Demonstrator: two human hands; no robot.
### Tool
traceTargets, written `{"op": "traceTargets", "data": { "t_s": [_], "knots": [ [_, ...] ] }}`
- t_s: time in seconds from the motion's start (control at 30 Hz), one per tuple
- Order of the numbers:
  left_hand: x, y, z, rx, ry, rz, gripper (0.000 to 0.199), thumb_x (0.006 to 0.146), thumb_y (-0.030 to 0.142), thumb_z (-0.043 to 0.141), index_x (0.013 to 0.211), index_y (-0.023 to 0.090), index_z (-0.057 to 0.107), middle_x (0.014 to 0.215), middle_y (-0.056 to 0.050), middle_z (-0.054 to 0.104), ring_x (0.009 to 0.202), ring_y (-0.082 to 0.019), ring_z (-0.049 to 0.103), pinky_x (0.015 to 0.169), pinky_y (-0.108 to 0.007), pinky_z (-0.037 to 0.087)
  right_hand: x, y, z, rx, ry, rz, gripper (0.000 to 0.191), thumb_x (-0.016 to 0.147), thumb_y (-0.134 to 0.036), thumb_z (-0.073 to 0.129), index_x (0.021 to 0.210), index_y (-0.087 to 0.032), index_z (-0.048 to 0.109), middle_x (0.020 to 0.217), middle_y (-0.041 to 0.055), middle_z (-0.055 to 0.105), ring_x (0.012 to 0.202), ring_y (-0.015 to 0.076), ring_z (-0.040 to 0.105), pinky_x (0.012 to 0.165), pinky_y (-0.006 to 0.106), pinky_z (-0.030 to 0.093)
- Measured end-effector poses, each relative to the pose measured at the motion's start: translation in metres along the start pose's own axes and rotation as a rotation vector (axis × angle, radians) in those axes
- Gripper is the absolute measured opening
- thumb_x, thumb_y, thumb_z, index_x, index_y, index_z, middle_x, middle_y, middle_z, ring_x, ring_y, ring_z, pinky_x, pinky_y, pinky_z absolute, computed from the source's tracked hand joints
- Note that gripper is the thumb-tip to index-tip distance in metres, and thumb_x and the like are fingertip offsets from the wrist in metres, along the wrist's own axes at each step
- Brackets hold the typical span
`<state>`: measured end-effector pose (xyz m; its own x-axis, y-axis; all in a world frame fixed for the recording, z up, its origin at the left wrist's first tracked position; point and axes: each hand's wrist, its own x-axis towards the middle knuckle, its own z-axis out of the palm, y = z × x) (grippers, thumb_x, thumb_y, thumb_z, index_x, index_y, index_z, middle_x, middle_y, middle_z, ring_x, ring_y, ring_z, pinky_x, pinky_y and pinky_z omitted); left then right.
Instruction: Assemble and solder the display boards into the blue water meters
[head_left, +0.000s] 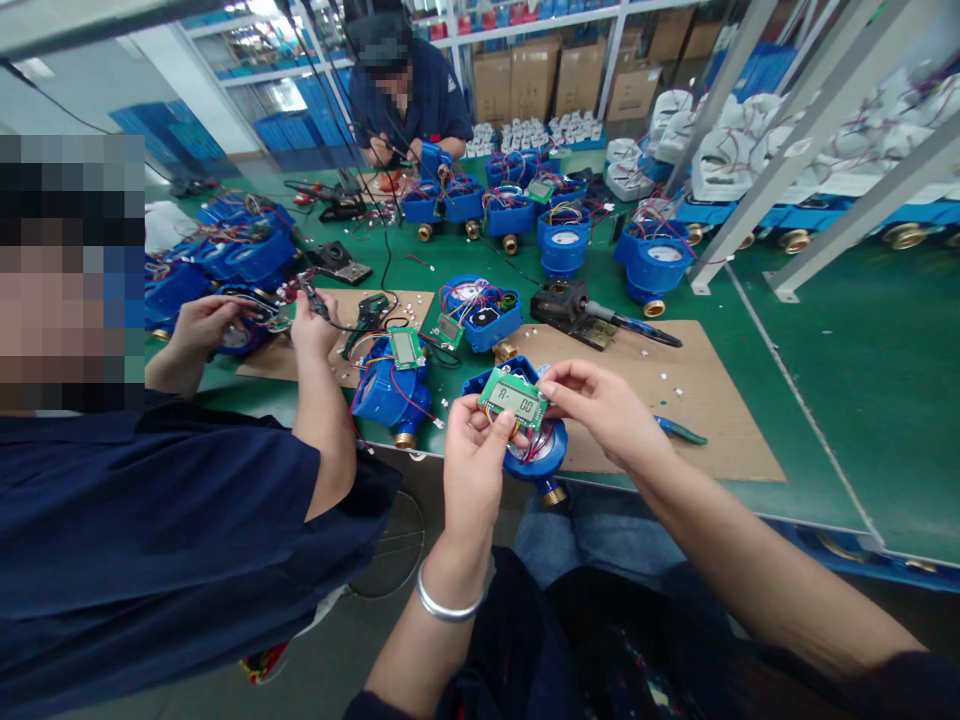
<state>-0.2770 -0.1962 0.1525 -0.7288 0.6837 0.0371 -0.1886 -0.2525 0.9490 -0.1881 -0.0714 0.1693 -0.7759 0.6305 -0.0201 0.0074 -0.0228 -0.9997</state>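
Observation:
My left hand grips a green circuit board from its lower left side, thumb on its front. The board's display reads "A- 00". My right hand pinches the board's right edge between thumb and fingertips. Coloured wires hang from the board toward a blue meter with a brass fitting, directly beneath it at the table's front edge. To the left, another blue meter has a green board resting on top. Behind my hands stands an open blue meter full of wires.
A soldering iron rests in its stand, and pliers lie on the brown board at right. Close on my left, a co-worker handles wires. Another person sits across the green table. Metal posts rise at right.

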Motion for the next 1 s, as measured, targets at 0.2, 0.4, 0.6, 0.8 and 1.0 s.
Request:
{"op": "traceTargets", "data": {
  "t_s": [0.2, 0.4, 0.6, 0.8, 1.0],
  "knots": [
    [-0.0006, 0.0015, 0.0009, 0.0, 0.006, -0.003, 0.023, 0.083, 0.029, 0.065, 0.094, 0.018, 0.048, 0.08, 0.001, 0.061, 0.056, -0.007, 0.058, 0.054, -0.018, 0.047, 0.0002, -0.008, -0.0018, 0.16, -0.014, 0.076, 0.02, 0.075, -0.035, 0.068, 0.083, -0.018, 0.061, 0.085, 0.0019, 0.061, 0.075, 0.013, 0.06, 0.071, 0.028, 0.055],
    [-0.0007, 0.002, 0.0012, 0.002, 0.013, 0.0, 0.023, 0.083, 0.028, 0.065, 0.095, 0.018, 0.048, 0.081, 0.001, 0.061, 0.057, -0.007, 0.059, 0.053, -0.017, 0.047, -0.0023, -0.0065, -0.004, 0.055, -0.058, 0.017, 0.021, 0.079, -0.038, 0.066, 0.085, -0.019, 0.064, 0.084, 0.0019, 0.064, 0.077, 0.0146, 0.061, 0.075, 0.031, 0.054],
    [-0.0008, 0.0014, 0.0015, -0.017, 0.02, 0.001, 0.023, 0.083, 0.026, 0.065, 0.096, 0.017, 0.048, 0.081, 0.0, 0.062, 0.057, -0.007, 0.059, 0.053, -0.016, 0.046, -0.0058, -0.0058, -0.007, -0.182, -0.077, -0.192, 0.019, 0.088, -0.038, 0.056, 0.085, -0.02, 0.063, 0.105, 0.0053, 0.066, 0.094, 0.0177, 0.061, 0.085, 0.033, 0.048],
    [-0.0004, 0.0, 0.0015, -0.014, 0.02, 0.001, 0.024, 0.082, 0.028, 0.066, 0.096, 0.018, 0.049, 0.081, 0.001, 0.062, 0.056, -0.007, 0.059, 0.053, -0.016, 0.045, -0.0028, -0.0038, -0.0094, -0.025, -0.052, -0.15, 0.026, 0.091, -0.04, 0.053, 0.103, -0.02, 0.065, 0.113, 0.0061, 0.065, 0.102, 0.0175, 0.061, 0.09, 0.032, 0.048],
    [0.0007, 0.0013, 0.0013, 0.001, 0.015, -0.001, 0.023, 0.083, 0.028, 0.065, 0.095, 0.017, 0.049, 0.08, 0.0, 0.063, 0.057, -0.007, 0.059, 0.053, -0.016, 0.045, -0.0001, 0.0004, -0.009, -0.054, -0.073, -0.089, 0.031, 0.09, -0.042, 0.055, 0.105, -0.018, 0.067, 0.104, 0.0062, 0.068, 0.094, 0.0178, 0.062, 0.089, 0.034, 0.049]
  ]
}}
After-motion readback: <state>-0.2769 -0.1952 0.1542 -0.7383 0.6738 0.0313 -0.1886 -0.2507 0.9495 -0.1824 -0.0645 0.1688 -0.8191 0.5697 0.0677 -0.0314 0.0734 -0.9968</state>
